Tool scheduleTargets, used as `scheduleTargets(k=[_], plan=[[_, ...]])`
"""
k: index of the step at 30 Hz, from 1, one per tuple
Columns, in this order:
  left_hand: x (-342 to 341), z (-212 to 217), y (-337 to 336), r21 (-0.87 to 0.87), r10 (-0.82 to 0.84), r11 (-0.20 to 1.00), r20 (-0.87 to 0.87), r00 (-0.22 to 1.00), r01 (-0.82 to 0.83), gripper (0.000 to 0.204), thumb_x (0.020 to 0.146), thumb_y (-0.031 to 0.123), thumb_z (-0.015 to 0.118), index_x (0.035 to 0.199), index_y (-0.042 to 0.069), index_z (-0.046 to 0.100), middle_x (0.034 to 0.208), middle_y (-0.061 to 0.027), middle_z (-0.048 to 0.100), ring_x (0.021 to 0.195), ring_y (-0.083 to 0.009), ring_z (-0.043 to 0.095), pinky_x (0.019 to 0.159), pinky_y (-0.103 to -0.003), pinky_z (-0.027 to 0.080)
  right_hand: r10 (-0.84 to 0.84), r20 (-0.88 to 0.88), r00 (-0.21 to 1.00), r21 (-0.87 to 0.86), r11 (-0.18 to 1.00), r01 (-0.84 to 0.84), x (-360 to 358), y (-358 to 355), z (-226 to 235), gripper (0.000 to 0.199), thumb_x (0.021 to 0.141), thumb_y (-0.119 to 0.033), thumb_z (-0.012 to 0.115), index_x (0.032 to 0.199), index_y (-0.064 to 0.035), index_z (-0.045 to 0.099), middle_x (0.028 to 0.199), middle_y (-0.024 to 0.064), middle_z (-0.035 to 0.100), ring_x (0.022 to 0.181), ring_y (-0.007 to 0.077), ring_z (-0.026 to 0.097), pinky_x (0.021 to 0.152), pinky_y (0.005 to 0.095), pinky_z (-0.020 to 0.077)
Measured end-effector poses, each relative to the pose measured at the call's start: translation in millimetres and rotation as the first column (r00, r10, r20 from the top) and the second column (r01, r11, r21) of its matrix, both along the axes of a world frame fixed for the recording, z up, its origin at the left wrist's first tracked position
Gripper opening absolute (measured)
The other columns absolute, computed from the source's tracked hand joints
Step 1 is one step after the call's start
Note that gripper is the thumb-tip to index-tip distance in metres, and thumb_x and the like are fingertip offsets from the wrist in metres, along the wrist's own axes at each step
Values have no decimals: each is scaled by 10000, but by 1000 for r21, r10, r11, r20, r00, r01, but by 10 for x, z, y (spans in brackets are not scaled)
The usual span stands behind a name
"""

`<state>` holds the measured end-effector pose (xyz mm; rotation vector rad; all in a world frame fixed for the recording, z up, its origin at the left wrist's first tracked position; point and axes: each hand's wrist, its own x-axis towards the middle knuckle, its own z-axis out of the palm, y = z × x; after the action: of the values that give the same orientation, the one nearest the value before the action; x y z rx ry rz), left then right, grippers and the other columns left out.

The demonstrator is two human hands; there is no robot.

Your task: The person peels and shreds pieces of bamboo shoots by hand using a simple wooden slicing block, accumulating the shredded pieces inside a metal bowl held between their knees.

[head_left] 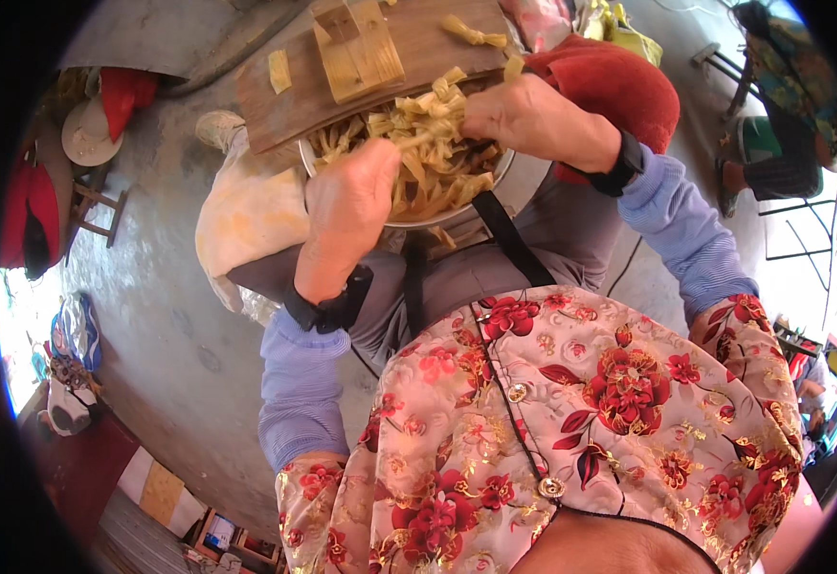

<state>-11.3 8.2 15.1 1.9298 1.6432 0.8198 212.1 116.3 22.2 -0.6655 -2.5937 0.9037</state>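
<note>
A round pale basin (pixel 416 225) sits at my lap, heaped with yellowish, limp vegetable-like strips (pixel 437 187); I cannot make out their exact kind. My right hand (pixel 538 120) is closed over the basin's right side, and the end of a yellowish strip pokes out above its fingers. Above the left side, my left hand (pixel 351 201) is curled into a fist, knuckles up. Its fingertips are hidden, though strips lie right against it. Both wrists wear black bands.
Beyond the basin lies a brown wooden board (pixel 270 120) bearing a pale wooden block (pixel 356 62), a flat yellow piece (pixel 279 72) and a tied strip bundle (pixel 474 33). Red cloth (pixel 610 86) covers my right knee, cream cloth (pixel 251 210) my left. Another person (pixel 792 115) sits at far right.
</note>
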Motion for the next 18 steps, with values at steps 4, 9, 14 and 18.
scheduleTargets(k=[4,9,14,18], plan=[[-86,-66,66,-241,-34,966,232,972,91,199,896,203,531,801,32,566,627,-139,528,574,-286,527,549,-364,405,37,96,995,-41,999,-34,-33,33,87,182,826,-235,602,872,-60,610,776,146,607,736,336,580,642,392,460],[-219,45,200,-526,61,803,540,840,279,220,910,196,517,804,18,591,620,-25,510,616,-119,478,576,-286,393,118,64,991,428,894,-134,-291,-9,152,290,769,-259,642,985,-73,590,970,97,613,887,287,579,743,364,445],[-349,121,190,-555,87,711,679,729,432,249,938,234,515,850,18,601,593,64,391,542,-27,316,481,-186,237,145,153,978,-412,908,-70,-289,1,389,145,867,-150,580,908,-11,591,715,91,562,647,157,542,602,291,441],[-554,-56,502,-463,116,839,664,739,284,193,928,216,532,944,45,620,610,68,436,519,-16,332,452,-173,249,-157,132,979,-478,855,202,-512,221,193,169,907,-149,538,934,7,597,682,39,565,630,116,510,597,268,450]])
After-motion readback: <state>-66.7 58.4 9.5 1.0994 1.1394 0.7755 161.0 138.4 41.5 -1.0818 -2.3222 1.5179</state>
